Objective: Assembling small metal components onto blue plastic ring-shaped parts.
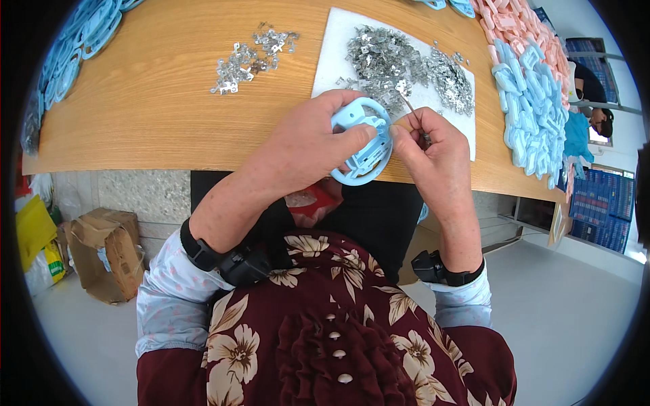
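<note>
My left hand is closed round a light blue oval plastic part with a rim and a ribbed middle, its thumb lying across the front. Close against the part's right side is my right hand, its fingers pinching a thin pointed metal tool whose exact kind I cannot make out. The tool's tip points away from me, toward a heap of small silvery metal pieces. That heap lies on a white foam sheet, just beyond both hands.
A smaller scatter of metal pieces lies on the wooden table. Light blue parts and pink parts are piled at the right, blue rings at the far left. A cardboard box stands on the floor. Another person is at far right.
</note>
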`<state>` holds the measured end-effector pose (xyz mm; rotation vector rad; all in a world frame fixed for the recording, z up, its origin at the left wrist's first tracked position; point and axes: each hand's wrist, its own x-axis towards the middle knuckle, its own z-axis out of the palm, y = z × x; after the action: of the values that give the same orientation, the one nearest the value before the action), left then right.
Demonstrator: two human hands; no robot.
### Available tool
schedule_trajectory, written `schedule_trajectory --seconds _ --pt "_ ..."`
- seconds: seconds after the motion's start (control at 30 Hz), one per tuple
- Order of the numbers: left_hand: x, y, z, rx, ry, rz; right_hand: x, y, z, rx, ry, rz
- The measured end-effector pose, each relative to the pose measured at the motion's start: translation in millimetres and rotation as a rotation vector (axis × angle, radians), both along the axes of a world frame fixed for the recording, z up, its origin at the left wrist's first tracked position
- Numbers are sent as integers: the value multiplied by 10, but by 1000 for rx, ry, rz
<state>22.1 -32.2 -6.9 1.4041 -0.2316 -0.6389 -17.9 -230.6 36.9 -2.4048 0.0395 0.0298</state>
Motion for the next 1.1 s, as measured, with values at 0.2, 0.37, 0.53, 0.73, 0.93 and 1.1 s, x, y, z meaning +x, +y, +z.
schedule_trajectory --seconds 0.2,0.37,0.53,0.73,0.93,1.1 --pt "-16 4 53 -48 -20 -21 -54 199 -13 -461 -299 107" --pt "-20 17 16 -17 3 -23 -153 243 -28 -570 -384 187" --pt "-27 8 -22 -20 -36 -18 -341 252 -24 -560 -207 226" --pt "5 23 -44 -39 3 -60 -338 128 128 -199 -42 14" --pt "2 18 -56 -44 10 -52 -365 43 41 -523 -146 123" --pt "14 25 -67 -2 -23 -64 -367 71 18 -572 -151 137"
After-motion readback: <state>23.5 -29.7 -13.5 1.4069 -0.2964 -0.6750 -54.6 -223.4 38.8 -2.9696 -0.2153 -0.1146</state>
